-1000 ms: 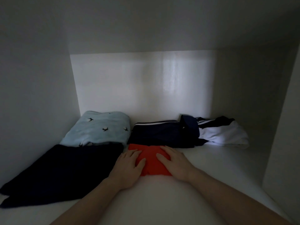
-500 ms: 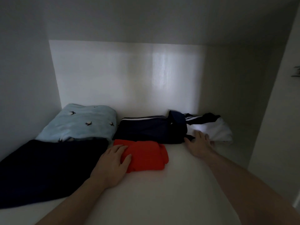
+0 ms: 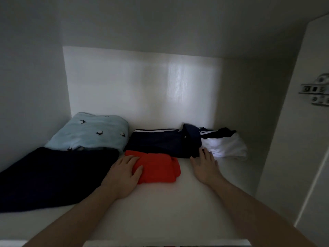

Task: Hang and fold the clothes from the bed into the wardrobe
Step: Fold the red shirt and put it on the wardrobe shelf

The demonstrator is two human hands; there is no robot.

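Home wardrobe interior, white shelf (image 3: 160,207), folded clothes (image 3: 89,134), door hinge (image 3: 316,90)

Both bare forearms reach forward, well apart. The left hand (image 3: 124,172) lies palm down, fingers together and relaxed. The right hand (image 3: 204,164) lies flat, fingers spread, pointing forward.

Your one head view looks forward and slightly down into the wardrobe shelf (image 3: 160,207) from close at its front edge, back panel (image 3: 142,86) at 12 o'clock.
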